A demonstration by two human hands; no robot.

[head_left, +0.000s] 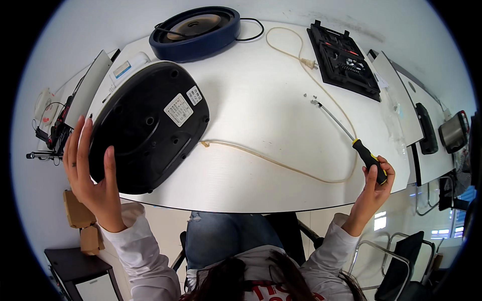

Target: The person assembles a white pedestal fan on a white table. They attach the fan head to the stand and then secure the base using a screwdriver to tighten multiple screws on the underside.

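Observation:
A white appliance (131,67) with a broad black underside (135,145) is tipped up at the left of the table, its base turned toward me. My left hand (93,180) grips the base's near-left edge, thumb on the underside and fingers along the outer side. Two white labels and several recessed holes show on the base. In my right hand (374,188) is a screwdriver (369,158) with a black and yellow handle, held by the handle's end. Its shaft points far-left, and the tip lies near small screws (315,96) on the table. What the appliance is, I cannot tell.
A beige power cord (271,159) runs from the base across the table and loops back to its plug (308,63). At the back sits a dark blue round appliance part (201,47) with a black cable. An open black tool case (346,62) lies at the far right.

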